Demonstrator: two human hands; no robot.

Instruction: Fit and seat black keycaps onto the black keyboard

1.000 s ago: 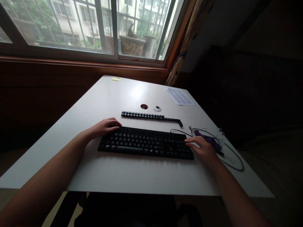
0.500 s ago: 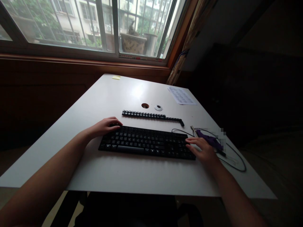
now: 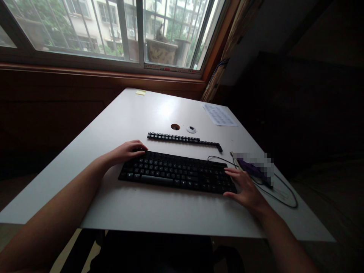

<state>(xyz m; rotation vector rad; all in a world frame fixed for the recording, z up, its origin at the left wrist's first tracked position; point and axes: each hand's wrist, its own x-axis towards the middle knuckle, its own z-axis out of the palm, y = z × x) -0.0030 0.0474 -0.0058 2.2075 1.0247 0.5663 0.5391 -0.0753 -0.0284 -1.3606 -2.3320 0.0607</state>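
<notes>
A black full-size keyboard lies on the white table, its front edge facing me. My left hand is closed over the keyboard's far left corner, with fingers bent around the edge; part of the grip is hidden. At the other end, my right hand spans the right side: the thumb sits by the front corner and the fingers reach over the number keys. Beyond the keyboard, loose black keycaps stand in two rows, with a few at the right end set apart in a short bend.
A dark cable loops at the right of the white table, beside a purple item partly blurred out. Farther back are a cable hole, its white cover ring, printed sheets and a yellow note.
My right thumb has moved down towards the keyboard's front right corner, widening the gap to the fingers. My left hand stays at its corner. The view has shifted slightly.
</notes>
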